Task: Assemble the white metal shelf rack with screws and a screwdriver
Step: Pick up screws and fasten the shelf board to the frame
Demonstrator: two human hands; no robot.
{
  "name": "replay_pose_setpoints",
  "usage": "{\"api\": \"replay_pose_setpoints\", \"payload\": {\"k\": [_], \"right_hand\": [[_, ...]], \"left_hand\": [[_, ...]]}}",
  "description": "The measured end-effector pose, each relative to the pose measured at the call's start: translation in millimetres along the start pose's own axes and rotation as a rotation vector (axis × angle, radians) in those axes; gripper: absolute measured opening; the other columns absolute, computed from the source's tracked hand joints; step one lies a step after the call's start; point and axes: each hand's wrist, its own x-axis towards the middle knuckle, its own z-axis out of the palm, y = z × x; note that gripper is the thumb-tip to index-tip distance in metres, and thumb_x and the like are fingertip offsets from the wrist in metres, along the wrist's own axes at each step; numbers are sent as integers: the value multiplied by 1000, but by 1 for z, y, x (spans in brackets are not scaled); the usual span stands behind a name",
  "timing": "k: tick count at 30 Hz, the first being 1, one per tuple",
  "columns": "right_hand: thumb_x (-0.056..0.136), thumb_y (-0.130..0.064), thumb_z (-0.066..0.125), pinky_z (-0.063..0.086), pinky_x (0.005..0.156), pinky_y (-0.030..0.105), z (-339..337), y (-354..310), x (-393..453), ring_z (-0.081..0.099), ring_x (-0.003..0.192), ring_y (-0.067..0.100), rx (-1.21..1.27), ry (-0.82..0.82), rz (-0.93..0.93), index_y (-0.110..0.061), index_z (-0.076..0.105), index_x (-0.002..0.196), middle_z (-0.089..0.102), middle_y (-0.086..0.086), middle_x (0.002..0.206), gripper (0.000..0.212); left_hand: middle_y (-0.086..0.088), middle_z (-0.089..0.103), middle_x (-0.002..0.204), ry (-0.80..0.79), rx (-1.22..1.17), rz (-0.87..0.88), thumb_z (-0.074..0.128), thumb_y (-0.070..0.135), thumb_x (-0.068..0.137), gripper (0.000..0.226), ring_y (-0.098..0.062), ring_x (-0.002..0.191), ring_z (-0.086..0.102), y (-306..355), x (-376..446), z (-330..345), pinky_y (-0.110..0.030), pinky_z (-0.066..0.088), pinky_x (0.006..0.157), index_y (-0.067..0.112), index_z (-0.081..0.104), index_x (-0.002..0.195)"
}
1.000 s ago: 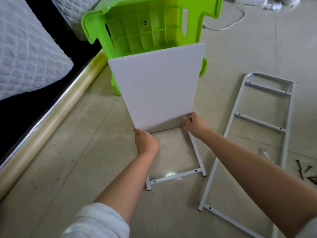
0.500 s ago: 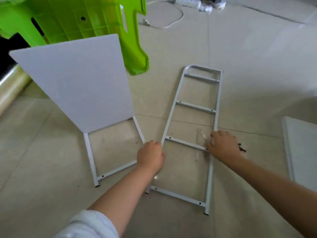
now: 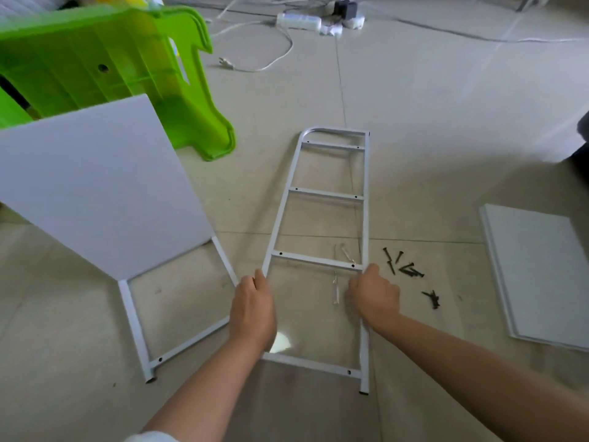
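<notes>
Assembly stands at an early stage, by the look of it. One shelf panel (image 3: 95, 193) is already joined to a first side frame (image 3: 137, 327) at 9 o'clock; the panel is tilted up and leans toward an overturned green stool (image 3: 127, 68) at 11 o'clock. Whether it is screwed fast cannot be told.

Second side frame (image 3: 318, 266) is laid flat on the tiled floor (image 3: 446, 129) at centre, its rounded top toward 12 o'clock. The left hand (image 3: 253, 309) is curled round the left rail just below the third rung. The right hand (image 3: 374, 296) is curled round the right rail at the same level. Both rails are held; the frame is judged about to be lifted or shifted toward the panel.

Loose dark screws (image 3: 404, 267) are scattered on the floor at 3 o'clock, just beside the right hand, with a couple more (image 3: 432, 297) a little apart. A clear-handled tool, probably the screwdriver (image 3: 336, 288), is seen lying inside the frame, near the right hand. Further white panels (image 3: 538, 275) are stacked flat at 3 o'clock, well apart.

Left to do, as judged: second frame to be joined, remaining panels fitted, screws driven.

Containers: none are seen; the screws lie bare on the floor. A power strip (image 3: 298, 20) with cables lies at 12 o'clock.
</notes>
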Motion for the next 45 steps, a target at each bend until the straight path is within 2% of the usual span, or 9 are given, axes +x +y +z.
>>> {"api": "replay_pose_setpoints", "payload": {"k": [5, 10, 21, 27, 30, 32, 34, 39, 45], "right_hand": [[99, -22, 34, 39, 81, 35, -27, -10, 0, 59, 82, 30, 86, 191, -100, -2, 50, 107, 64, 14, 93, 27], [98, -20, 35, 41, 80, 39, -73, -38, 5, 57, 86, 35, 174, 302, -197, -1, 52, 108, 62, 18, 94, 27], [92, -22, 49, 37, 77, 35, -179, -154, -7, 51, 100, 37, 383, 360, -420, 0, 49, 112, 58, 22, 107, 30], [90, -16, 47, 35, 71, 30, -208, -230, -37, 53, 102, 35, 313, 355, -604, -1, 52, 110, 59, 18, 109, 26], [88, -16, 50, 32, 67, 28, -209, -254, -48, 55, 98, 34, 247, 309, -698, -4, 56, 99, 62, 17, 104, 17], [86, -13, 51, 31, 64, 27, -201, -263, -54, 56, 96, 33, 231, 247, -710, -3, 58, 97, 63, 17, 100, 16], [85, -11, 52, 37, 68, 29, -190, -270, -58, 56, 99, 33, 207, 195, -719, -2, 59, 107, 63, 16, 101, 25], [85, -9, 49, 42, 84, 29, -169, -278, -63, 54, 111, 29, 170, 112, -743, -17, 44, 135, 62, 14, 116, 50], [86, -10, 46, 42, 78, 25, -160, -292, -58, 56, 103, 27, 141, 82, -768, -27, 52, 127, 60, 8, 118, 45]], "left_hand": [[-10, 39, 123, 46, -188, -28, 33, -1, 91, 56, -25, 111, 43, 3, 5, -18, -24, 34, 83, 7, 19, 144], [-15, 44, 127, 139, -358, -73, 38, 6, 92, 58, -32, 114, 48, 11, 14, -74, -37, 40, 86, 9, 16, 145], [-17, 49, 122, 440, -214, -79, 42, 10, 91, 38, -35, 111, 50, -24, 19, -241, -40, 39, 81, 5, 34, 127], [-21, 54, 123, 532, -237, -197, 47, 18, 93, 60, -40, 109, 53, -92, 32, -292, -39, 39, 74, 10, 16, 143], [-21, 56, 121, 470, -207, -145, 44, 26, 97, 59, -39, 108, 54, -129, 25, -299, -41, 43, 82, 20, 15, 147], [-17, 59, 119, 411, -172, -129, 43, 27, 97, 43, -36, 106, 55, -148, 19, -290, -37, 44, 80, 24, 37, 139], [-13, 62, 113, 390, -142, -168, 41, 28, 97, 27, -33, 101, 56, -163, 17, -277, -30, 42, 71, 18, 57, 116], [-8, 61, 106, 340, -104, -241, 41, 29, 96, 21, -31, 99, 56, -180, 19, -275, -26, 36, 67, 19, 58, 91], [-11, 59, 112, 307, 144, -218, 38, 23, 98, 27, -32, 104, 56, -185, 23, -285, -29, 40, 71, 14, 57, 115]]}}
